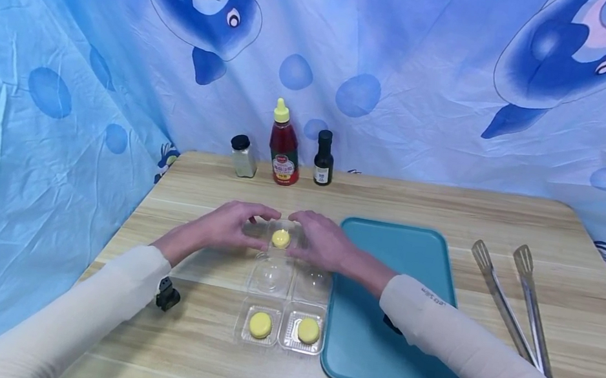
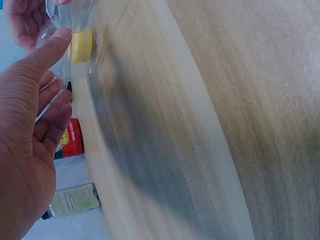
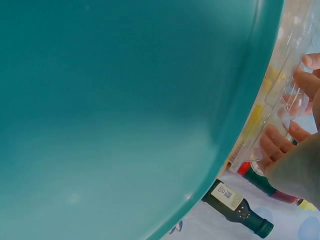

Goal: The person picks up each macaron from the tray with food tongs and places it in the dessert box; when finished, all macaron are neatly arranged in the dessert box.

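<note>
At the far end of a group of clear plastic boxes, both hands hold one clear box (image 1: 287, 226) with a yellow macaron (image 1: 280, 238) inside. My left hand (image 1: 227, 225) grips its left side; in the left wrist view the thumb (image 2: 52, 46) lies against the clear plastic. On the other side my right hand (image 1: 326, 242) has its fingers around the domed lid (image 3: 296, 104). Closer to me, two boxes stand with lids (image 1: 271, 276) folded back, each base holding a yellow macaron, left (image 1: 260, 325) and right (image 1: 308, 331). Some fingertips are hidden behind plastic.
A teal tray (image 1: 390, 352) lies right of the boxes, under my right forearm. Metal tongs (image 1: 519, 313) rest farther right. Along the back edge stand a jar (image 1: 243, 157), a red sauce bottle (image 1: 285, 150) and a dark bottle (image 1: 324, 159). A small black object (image 1: 167, 295) is by my left wrist.
</note>
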`<state>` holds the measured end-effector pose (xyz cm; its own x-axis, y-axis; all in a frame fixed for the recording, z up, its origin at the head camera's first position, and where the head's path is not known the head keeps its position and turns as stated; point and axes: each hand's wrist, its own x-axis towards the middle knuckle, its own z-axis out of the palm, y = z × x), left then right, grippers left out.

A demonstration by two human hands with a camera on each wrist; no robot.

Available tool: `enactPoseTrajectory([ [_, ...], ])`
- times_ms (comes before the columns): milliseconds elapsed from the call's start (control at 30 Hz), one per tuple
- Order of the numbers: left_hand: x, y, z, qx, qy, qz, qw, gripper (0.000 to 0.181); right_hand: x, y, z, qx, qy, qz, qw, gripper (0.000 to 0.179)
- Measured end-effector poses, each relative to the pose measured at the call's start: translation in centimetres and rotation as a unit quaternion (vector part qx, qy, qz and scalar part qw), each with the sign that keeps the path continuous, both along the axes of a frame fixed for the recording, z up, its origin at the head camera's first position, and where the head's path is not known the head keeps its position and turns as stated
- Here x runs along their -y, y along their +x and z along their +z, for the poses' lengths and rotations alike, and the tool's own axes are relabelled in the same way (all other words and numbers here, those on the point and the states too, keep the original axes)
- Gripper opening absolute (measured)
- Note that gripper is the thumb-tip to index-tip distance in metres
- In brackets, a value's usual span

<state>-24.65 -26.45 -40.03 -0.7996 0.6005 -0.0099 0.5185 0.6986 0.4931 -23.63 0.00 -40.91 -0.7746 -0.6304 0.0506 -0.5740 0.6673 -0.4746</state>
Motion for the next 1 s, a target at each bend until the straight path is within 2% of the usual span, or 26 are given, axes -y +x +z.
enactPoseTrajectory([
  [333,-0.18,0.03,-0.05,0.010,-0.013,0.003,0.9999,0.069,0.09,0.05,-0.20,0.003,0.008,-0.001,1.0000,0.075],
  [700,-0.65,0.20,-0.02,0.001,-0.035,-0.002,0.9994,0.071,0.04,0.13,-0.67,0.002,0.008,-0.003,1.0000,0.072],
  [1000,-0.67,0.35,0.18,-0.001,-0.040,-0.003,0.9992,0.074,-0.51,-0.14,-0.27,0.034,-0.003,0.011,0.9994,0.084],
])
